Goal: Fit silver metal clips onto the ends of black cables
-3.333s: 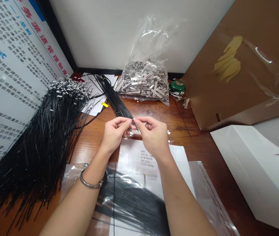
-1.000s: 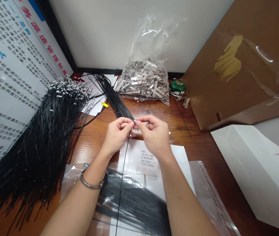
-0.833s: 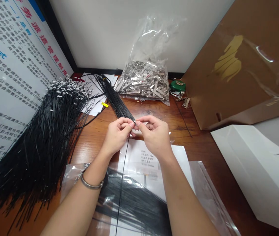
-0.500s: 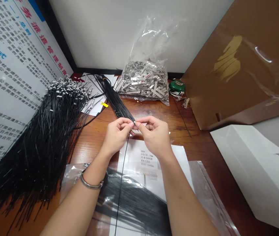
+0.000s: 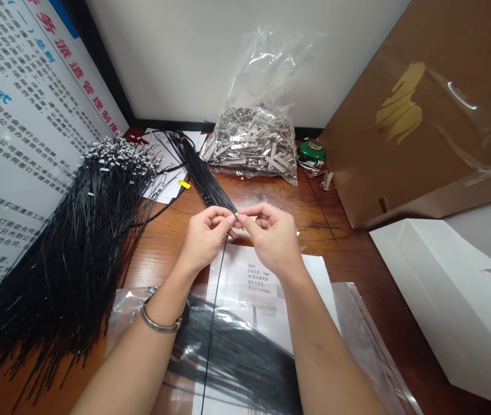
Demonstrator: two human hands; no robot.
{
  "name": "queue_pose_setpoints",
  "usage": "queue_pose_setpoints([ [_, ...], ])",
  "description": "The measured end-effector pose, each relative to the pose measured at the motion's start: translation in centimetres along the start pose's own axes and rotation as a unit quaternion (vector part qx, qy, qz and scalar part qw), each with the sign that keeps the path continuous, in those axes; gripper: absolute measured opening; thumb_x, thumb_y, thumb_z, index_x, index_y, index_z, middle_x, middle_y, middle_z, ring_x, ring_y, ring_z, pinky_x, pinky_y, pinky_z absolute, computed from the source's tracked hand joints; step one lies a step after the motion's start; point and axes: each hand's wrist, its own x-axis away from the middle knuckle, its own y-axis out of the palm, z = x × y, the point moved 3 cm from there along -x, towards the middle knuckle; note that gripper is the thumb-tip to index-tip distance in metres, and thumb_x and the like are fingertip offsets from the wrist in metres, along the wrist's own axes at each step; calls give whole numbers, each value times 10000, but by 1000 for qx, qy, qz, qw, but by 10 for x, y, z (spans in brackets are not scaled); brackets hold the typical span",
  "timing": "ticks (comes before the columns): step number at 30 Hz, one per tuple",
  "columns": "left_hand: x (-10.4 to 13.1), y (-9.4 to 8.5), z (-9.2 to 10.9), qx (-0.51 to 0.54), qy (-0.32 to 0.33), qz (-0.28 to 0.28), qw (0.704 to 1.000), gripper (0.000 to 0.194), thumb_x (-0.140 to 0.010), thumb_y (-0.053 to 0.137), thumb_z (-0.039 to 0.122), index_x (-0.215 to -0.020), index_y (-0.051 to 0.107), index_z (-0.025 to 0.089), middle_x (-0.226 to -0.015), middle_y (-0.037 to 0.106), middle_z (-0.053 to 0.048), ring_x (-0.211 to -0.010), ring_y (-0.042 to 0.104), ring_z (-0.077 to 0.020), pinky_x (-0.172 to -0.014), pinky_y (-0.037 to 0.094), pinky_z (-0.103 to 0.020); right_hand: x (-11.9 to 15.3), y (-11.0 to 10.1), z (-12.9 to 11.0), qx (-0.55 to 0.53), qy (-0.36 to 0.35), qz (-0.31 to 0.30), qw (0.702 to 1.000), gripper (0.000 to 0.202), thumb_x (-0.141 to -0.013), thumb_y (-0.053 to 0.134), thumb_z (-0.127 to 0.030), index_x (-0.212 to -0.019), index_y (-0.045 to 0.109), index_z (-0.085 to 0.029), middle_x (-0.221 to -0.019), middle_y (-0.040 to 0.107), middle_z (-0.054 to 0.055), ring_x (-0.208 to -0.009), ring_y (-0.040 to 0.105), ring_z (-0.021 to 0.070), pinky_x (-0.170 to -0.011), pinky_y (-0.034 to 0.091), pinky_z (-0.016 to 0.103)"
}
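My left hand (image 5: 206, 237) and my right hand (image 5: 272, 237) meet fingertip to fingertip at mid-view, both closed in a pinch. Between them is the end of a thin black wire (image 5: 213, 323), which hangs down from my left fingers toward the bottom edge. A small white bit shows at the fingertips; its shape is too small to tell. Just beyond my fingers lies a tied bundle of black wires (image 5: 204, 176). Beneath my wrists are a printed white sheet (image 5: 228, 276) and a clear plastic bag (image 5: 358, 323) over more black wires (image 5: 237, 340).
A large heap of black wires with white tips (image 5: 68, 248) fills the left. At the back are a clear bag of metal clips (image 5: 254, 141) and a green tape measure (image 5: 312, 151). A brown box (image 5: 435, 127) and a white box (image 5: 439, 305) stand at the right.
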Motion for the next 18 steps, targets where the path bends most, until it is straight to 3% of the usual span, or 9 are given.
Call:
queue_pose_setpoints([
  [5, 0, 1, 3, -8, -25, 8, 1000, 260, -663, 762, 349, -736, 645, 128, -567, 654, -13, -476, 569, -97, -493, 452, -215, 0, 2, 3, -14, 1, 21, 1000, 166, -750, 667, -323, -818, 640, -174, -641, 665, 25, -597, 652, 174, -527, 503, 280],
  [10, -2, -4, 2, 0, -19, 42, 999, 270, -644, 770, 351, -757, 663, 130, -617, 690, -24, -473, 583, -102, -466, 432, -211, -2, 2, 2, -10, -4, 28, 1000, 308, -713, 726, -405, -875, 627, -163, -852, 707, 74, -707, 677, 181, -618, 532, 299],
  [13, -4, -9, 3, 25, 6, 81, 996, 287, -662, 764, 359, -799, 650, 134, -702, 731, -52, -505, 598, -104, -448, 407, -197, 0, 7, 5, 16, 38, -64, 997, 267, -714, 726, -392, -805, 653, -151, -791, 719, 77, -737, 674, 183, -685, 520, 309],
  [18, -6, -16, 5, 64, 12, 132, 989, 299, -670, 761, 343, -823, 616, 132, -835, 755, -94, -551, 616, -92, -444, 380, -174, 10, 18, 3, 51, 93, -276, 955, 169, -764, 651, -263, -640, 679, -152, -635, 695, 33, -577, 604, 119, -584, 456, 250],
])
